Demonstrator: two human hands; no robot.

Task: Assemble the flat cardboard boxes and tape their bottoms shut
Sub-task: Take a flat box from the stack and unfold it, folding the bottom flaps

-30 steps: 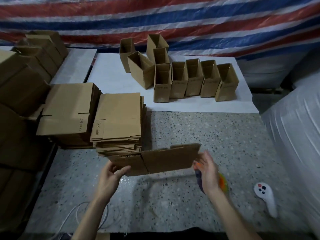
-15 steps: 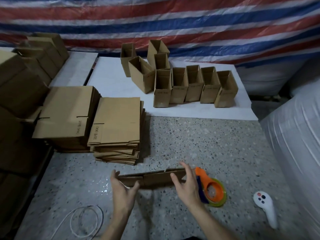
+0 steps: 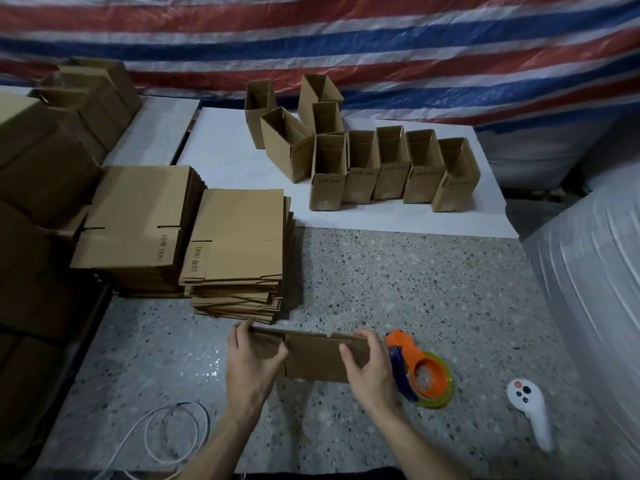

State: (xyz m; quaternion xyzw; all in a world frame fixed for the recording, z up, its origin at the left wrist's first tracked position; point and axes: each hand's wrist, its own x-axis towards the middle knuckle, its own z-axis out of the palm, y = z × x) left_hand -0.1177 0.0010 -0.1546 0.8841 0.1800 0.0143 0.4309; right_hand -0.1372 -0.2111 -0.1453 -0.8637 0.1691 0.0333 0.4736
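Two hands on one item. Left hand (image 3: 249,370): fingers curled over the top edge of the folded box (image 3: 317,360) at its left end, thumb laid on the near face. Right hand (image 3: 372,370): same grip at the right end, fingers hooked over the top edge, thumb on the near face. Folded box: flat, brown, held upright on its long edge between the hands, low over the near part of the speckled table (image 3: 398,282). Whether its lower edge touches the table cannot be told.

Tape dispenser (image 3: 420,374): orange and blue, with a roll of clear tape, lying on the table just right of the right hand, not held.

Two stacks of flat boxes: nearer stack (image 3: 239,237) just beyond the left hand; second stack (image 3: 138,220) just beside it on the left, set further back. The top sheet of each is printed near one edge.

Nine open boxes (image 3: 391,164): standing, mouths up, on a white board (image 3: 225,161) at the far end of the table. Five stand in a close row at the front, four in a looser group behind and to the left.

Sundries:
- white controller (image 3: 528,408) with coloured buttons, on the table well right of the dispenser
- white cable (image 3: 173,431) looped at the near left corner
- larger brown cartons (image 3: 38,157) piled along the left
- white wrapped bundle (image 3: 588,271) at the right
- red, white and blue striped sheet (image 3: 311,39) hung behind
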